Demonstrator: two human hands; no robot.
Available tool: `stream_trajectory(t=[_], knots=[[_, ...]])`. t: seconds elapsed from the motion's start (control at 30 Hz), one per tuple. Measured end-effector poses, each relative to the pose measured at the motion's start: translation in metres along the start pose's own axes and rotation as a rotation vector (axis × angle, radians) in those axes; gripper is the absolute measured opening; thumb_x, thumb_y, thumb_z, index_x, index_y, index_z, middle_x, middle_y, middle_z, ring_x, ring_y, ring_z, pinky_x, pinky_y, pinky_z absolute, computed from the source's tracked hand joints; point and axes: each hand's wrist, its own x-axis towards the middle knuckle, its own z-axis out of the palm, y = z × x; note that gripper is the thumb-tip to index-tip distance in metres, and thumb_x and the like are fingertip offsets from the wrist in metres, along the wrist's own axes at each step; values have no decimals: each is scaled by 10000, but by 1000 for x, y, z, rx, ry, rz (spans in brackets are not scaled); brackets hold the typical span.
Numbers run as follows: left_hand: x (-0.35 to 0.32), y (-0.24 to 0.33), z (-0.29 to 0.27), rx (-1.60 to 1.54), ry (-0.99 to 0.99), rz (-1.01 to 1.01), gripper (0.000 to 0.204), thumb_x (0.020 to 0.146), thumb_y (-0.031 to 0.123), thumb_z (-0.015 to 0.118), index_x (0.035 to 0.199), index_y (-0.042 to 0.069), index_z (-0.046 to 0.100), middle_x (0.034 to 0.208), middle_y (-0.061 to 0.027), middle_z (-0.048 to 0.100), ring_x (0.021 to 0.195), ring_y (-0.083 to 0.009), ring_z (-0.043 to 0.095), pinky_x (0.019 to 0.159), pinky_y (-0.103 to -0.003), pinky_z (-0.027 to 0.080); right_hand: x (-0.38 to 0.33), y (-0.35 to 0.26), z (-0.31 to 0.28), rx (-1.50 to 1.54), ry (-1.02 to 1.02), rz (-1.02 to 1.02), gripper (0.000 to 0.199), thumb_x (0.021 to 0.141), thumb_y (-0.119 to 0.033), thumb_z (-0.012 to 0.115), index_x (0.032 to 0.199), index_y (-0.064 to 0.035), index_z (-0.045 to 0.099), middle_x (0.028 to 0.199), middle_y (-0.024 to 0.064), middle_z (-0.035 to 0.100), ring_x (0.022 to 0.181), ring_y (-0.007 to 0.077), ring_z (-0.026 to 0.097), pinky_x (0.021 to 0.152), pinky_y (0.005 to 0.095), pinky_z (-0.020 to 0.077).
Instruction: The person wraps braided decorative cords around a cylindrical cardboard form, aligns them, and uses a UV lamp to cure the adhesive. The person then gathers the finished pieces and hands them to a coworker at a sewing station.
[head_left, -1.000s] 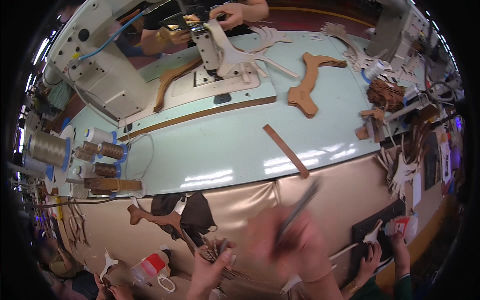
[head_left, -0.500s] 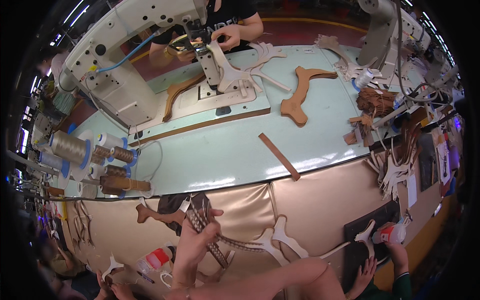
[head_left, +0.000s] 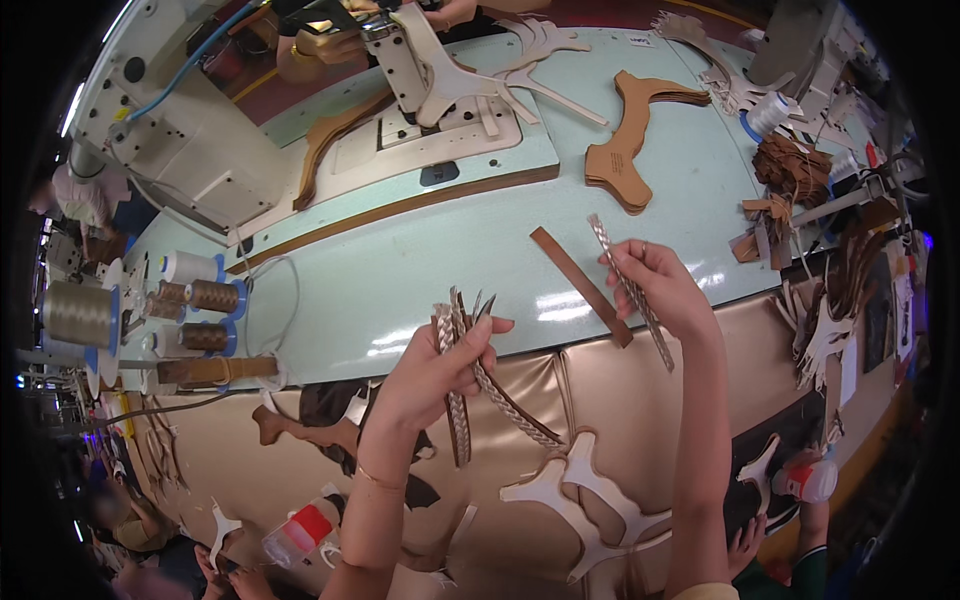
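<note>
In the middle of the view my left hand [head_left: 437, 372] is closed around several braided straps [head_left: 456, 420] in brown and cream, their ends hanging below the fist. Two pointed metal tips [head_left: 484, 304] stick up by its thumb; the rest of that tool is hidden in the hand. To the right, my right hand [head_left: 662, 288] pinches a single braided strap [head_left: 630, 285], tilted, over the pale green table. A flat brown leather strip [head_left: 580, 288] lies on the table just left of the right hand.
A sewing machine [head_left: 440, 150] stands at the far side, with a person's hand [head_left: 330, 45] behind it. Brown leather pieces [head_left: 622, 150] lie stacked on the green table [head_left: 400, 290]. Thread spools [head_left: 212, 295] stand at left. White Y-shaped pieces [head_left: 560, 505] rest on the tan cover nearby. Co-workers' hands [head_left: 748, 540] are at both lower sides.
My left hand has risen away from me with the braided straps. My right arm, earlier stretched across the lower edge, is now raised at the right with one braided strap. The view has shifted.
</note>
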Motion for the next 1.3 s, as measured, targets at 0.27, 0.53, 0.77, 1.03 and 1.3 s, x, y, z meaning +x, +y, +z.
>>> stream_trajectory(t=[0.27,0.53,0.77,1.03,1.3], knots=[[92,28,-11,-101,-269,38,378,952,335,576,1122,-3,592,688,8,543,466,13,297,422,-179,239,63,-3,-13,140,-80,-195,210,988,-212,495,1030,-40,608,735,-29,539,566,46,477,515,210,417],[88,10,-17,224,-39,-34,365,892,361,655,1048,39,580,658,11,546,482,-13,386,415,-182,291,28,11,33,-1023,275,-568,182,891,-246,617,1020,-120,643,687,56,496,535,189,551,492,338,440],[87,-6,-17,176,-11,-10,318,886,327,670,1013,47,586,662,3,555,516,-29,430,441,-181,327,38,24,58,-1399,314,-551,448,816,-130,622,1259,-186,574,851,78,525,582,244,608,536,354,508],[87,-11,-11,269,68,22,380,907,281,646,1175,20,577,657,11,536,502,-27,403,427,-195,293,40,28,58,-1346,303,-495,484,806,-113,609,1284,-140,541,915,89,570,635,297,629,564,385,524],[99,8,-7,527,-40,234,380,891,277,647,1148,10,563,691,2,567,574,-69,523,487,-221,400,52,39,58,-1371,382,-615,433,791,-135,630,1208,-72,534,820,86,557,652,245,649,551,360,524]])
